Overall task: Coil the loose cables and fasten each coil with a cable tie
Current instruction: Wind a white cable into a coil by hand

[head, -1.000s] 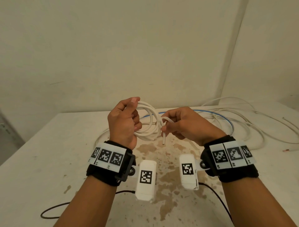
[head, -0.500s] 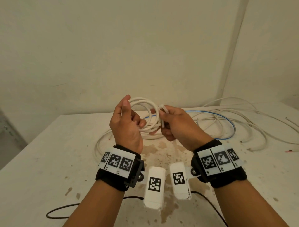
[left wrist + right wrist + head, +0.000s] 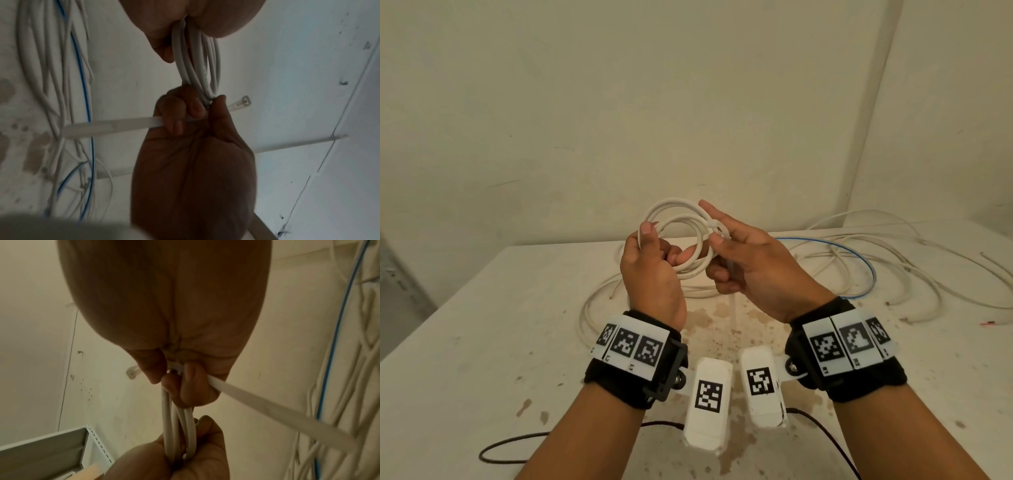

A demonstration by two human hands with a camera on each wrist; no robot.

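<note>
A small coil of white cable (image 3: 693, 270) hangs upright in the air above the table. My left hand (image 3: 661, 243) grips its left side with curled fingers; the bundle (image 3: 197, 61) runs out of that fist. My right hand (image 3: 722, 240) pinches a translucent white cable tie (image 3: 717, 229) against the coil's right side, index finger stretched up. The tie's head sticks out past the thumb, and its long tail (image 3: 113, 126) passes through the curled fingers (image 3: 176, 126) and points down. In the right wrist view the tail (image 3: 257, 399) leaves my right hand (image 3: 176, 378) above the coil (image 3: 179, 426).
Loose white cables and one blue cable (image 3: 859, 267) sprawl over the back right of the stained table (image 3: 482, 342). Another white cable loop (image 3: 589, 308) lies under my hands. A black cord (image 3: 517, 448) runs along the near edge. Walls close the back and right; a metal shelf (image 3: 51, 443) stands left.
Both hands raised the coil and turned it more upright. My right hand went from pinching the tie's end beside the coil to holding the tie across the coil's right side, index finger extended.
</note>
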